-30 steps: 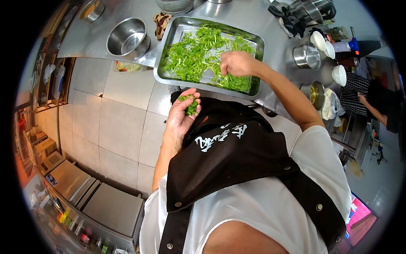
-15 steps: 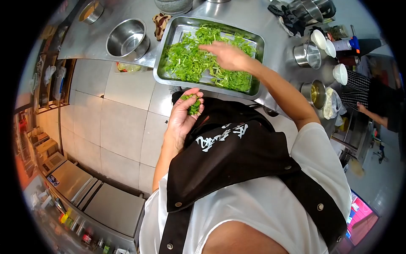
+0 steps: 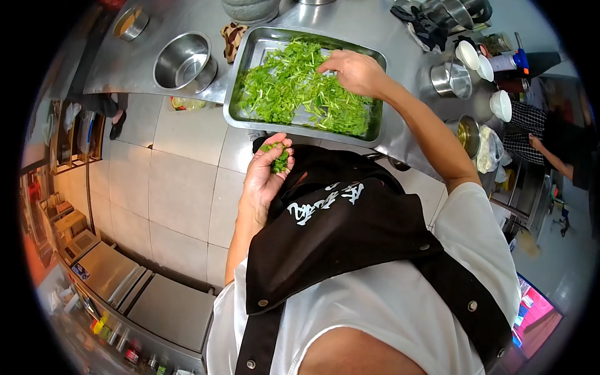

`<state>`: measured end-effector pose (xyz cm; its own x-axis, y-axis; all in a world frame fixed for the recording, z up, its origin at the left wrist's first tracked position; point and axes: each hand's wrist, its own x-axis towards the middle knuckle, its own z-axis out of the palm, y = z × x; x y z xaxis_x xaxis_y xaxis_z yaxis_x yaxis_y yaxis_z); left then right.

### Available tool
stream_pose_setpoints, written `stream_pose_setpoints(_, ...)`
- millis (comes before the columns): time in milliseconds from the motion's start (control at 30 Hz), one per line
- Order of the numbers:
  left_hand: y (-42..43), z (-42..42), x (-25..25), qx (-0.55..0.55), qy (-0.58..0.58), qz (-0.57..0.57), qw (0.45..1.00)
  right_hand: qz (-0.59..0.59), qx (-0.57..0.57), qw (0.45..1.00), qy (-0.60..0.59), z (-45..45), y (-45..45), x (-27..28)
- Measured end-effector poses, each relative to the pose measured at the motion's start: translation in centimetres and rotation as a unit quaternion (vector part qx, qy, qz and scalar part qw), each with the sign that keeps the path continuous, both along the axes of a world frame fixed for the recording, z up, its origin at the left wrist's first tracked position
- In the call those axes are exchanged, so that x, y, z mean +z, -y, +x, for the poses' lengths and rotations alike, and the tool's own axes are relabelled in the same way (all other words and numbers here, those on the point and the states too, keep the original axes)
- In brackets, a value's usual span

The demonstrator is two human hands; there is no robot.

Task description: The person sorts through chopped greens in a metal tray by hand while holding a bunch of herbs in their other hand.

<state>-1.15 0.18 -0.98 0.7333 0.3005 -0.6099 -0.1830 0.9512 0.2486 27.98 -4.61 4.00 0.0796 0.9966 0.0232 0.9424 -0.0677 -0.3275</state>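
Observation:
A steel tray on the counter holds a spread layer of chopped leafy greens with cut pale stems. My right hand is over the tray's right side, its fingers bent down and bunched at the greens. Whether anything is between those fingertips is hidden. Just off the tray's near edge, my left hand is cupped around a small clump of chopped greens, palm up.
A steel pot and a patterned cloth are left of the tray. To the right stand a small pot, white bowls and a plastic bag. One person is at right; another's leg shows at left.
My right hand has moved right across the tray, its fingers going from stretched out to bent down. My left hand still holds the clump. A person's leg has appeared at left.

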Motion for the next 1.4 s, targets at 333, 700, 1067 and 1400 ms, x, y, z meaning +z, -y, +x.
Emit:
stream_pose_setpoints(333, 0.2, -0.3, 0.0, 0.001, -0.009, -0.002, 1.0, -0.08, -0.003, 0.997, -0.002, -0.7, 1.1, -3.7)
stream_pose_setpoints(700, 0.3, -0.6, 0.0, 0.013, -0.003, -0.002, 1.0, -0.09, 0.004, 0.996, -0.015, -0.3, 1.1, -3.1)
stream_pose_setpoints(1067, 0.5, -0.6, -0.1, 0.02, -0.016, -0.004, 1.0, -0.223, 0.082, 0.971, -0.018, -0.5, 1.4, -2.6)
stream_pose_setpoints(1400, 0.5, -0.1, -0.2, 0.013, -0.01, 0.0, 1.0, -0.256, 0.065, 0.964, -0.043, -1.3, 0.9, -1.8)
